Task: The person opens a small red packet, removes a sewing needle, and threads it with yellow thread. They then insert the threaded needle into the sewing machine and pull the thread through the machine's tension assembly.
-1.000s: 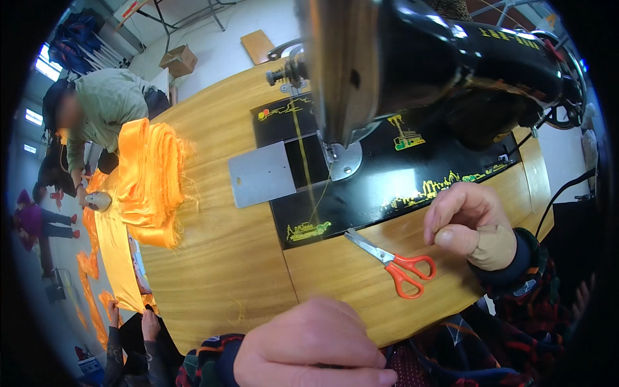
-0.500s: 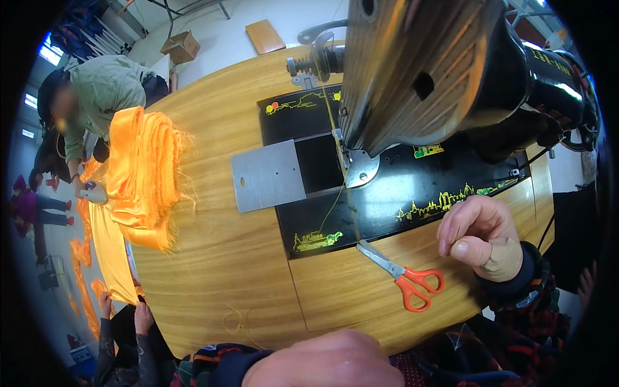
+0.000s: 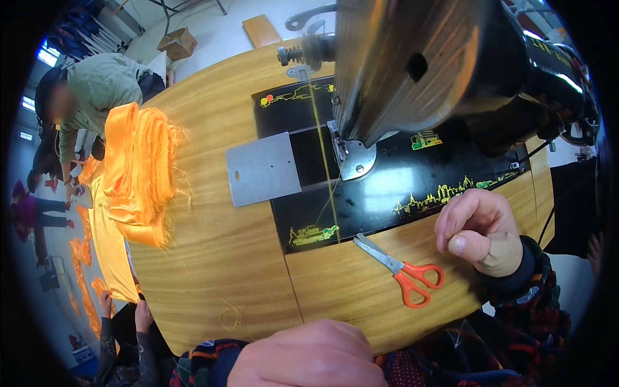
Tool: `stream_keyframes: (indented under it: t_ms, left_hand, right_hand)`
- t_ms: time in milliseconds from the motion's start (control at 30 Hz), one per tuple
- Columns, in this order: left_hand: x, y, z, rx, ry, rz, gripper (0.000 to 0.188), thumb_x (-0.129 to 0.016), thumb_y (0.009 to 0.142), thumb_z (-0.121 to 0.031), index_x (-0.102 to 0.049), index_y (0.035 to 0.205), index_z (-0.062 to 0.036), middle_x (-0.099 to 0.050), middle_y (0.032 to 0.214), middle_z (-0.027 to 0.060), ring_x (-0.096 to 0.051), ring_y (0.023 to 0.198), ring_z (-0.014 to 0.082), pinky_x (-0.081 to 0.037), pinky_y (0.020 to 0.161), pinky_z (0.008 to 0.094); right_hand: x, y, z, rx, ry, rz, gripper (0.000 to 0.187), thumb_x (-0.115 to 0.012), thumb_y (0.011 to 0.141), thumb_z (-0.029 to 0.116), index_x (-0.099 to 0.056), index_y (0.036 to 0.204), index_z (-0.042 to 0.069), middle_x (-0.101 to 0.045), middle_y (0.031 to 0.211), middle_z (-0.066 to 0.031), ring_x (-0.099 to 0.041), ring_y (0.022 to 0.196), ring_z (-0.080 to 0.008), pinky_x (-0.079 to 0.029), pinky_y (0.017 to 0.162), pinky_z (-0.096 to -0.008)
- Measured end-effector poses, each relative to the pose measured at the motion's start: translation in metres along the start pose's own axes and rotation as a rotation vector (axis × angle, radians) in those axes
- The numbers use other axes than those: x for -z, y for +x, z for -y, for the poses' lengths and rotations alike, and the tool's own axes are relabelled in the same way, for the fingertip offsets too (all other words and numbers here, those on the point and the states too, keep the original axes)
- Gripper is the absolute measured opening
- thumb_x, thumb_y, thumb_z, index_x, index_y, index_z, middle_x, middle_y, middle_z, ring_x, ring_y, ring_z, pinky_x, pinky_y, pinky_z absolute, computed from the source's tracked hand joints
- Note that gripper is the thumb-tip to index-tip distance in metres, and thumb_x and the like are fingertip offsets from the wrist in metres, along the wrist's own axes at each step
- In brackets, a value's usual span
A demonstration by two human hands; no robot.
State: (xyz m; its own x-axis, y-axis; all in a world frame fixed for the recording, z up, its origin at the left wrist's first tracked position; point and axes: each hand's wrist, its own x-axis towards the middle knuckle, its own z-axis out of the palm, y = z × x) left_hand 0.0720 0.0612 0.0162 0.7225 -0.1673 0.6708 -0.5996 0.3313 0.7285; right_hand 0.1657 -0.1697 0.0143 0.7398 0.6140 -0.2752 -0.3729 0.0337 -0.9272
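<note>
My right hand [image 3: 480, 232] hovers over the front edge of the sewing machine's black bed, right of centre. Its thumb and fingers are curled together in a pinch; whatever they hold, if anything, is too small to make out. My left hand [image 3: 309, 355] is at the lower edge, back of the hand up, fingers hidden. Orange-handled scissors [image 3: 406, 274] lie between the hands, their closed blades touching the bed's front edge. The black sewing machine [image 3: 412, 71] stands ahead, its metal slide plate [image 3: 264, 169] pulled out leftward beside a dark opening. A yellowish thread [image 3: 324, 148] runs down past the needle area.
A stack of folded orange satin cloth [image 3: 138, 174] with frayed edges sits on the wooden table [image 3: 213, 129] at left. Loose thread [image 3: 233, 317] lies near the front. A co-worker [image 3: 100, 90] bends over at the far left; another person's hands [image 3: 143, 316] hold orange cloth.
The whole view has shifted slightly, so the machine appears a little further left and up. My right hand keeps its pinched pose. My left hand appears slightly further left.
</note>
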Motion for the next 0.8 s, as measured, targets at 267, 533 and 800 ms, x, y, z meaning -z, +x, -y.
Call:
stream_keyframes:
  t_ms: [267,533,800]
  left_hand:
    - [-0.014,-0.007,-0.003,0.553,0.334,-0.402,0.014,-0.063,0.069,0.009,-0.061,0.079,0.0002,-0.058,0.077,0.0081,-0.053,0.069,0.0154,-0.041,0.062,0.0238]
    - [-0.030,-0.005,0.007,0.645,0.203,-0.534,0.004,-0.061,0.078,0.005,-0.059,0.081,0.0022,-0.045,0.073,-0.0020,-0.041,0.063,0.0031,-0.033,0.059,0.0171]
    - [-0.041,-0.004,0.014,0.622,0.096,-0.585,0.007,-0.060,0.082,0.000,-0.061,0.088,0.0029,-0.048,0.076,-0.0038,-0.044,0.068,0.0020,-0.034,0.062,0.0159]
  right_hand:
    - [-0.009,-0.001,-0.004,0.045,-0.025,-0.053,0.007,-0.062,0.080,0.002,-0.057,0.085,0.002,-0.057,0.074,0.0000,-0.051,0.063,-0.0025,-0.040,0.054,-0.0160]
    - [-0.031,-0.002,-0.006,0.123,-0.080,0.013,0.010,-0.064,0.080,0.006,-0.058,0.087,0.003,-0.058,0.076,0.0021,-0.053,0.068,-0.0020,-0.043,0.061,-0.0164]
    - [-0.041,-0.004,-0.002,0.234,-0.032,0.048,0.015,-0.062,0.081,0.008,-0.059,0.094,0.000,-0.060,0.085,-0.0016,-0.055,0.076,-0.0050,-0.045,0.069,-0.0194]
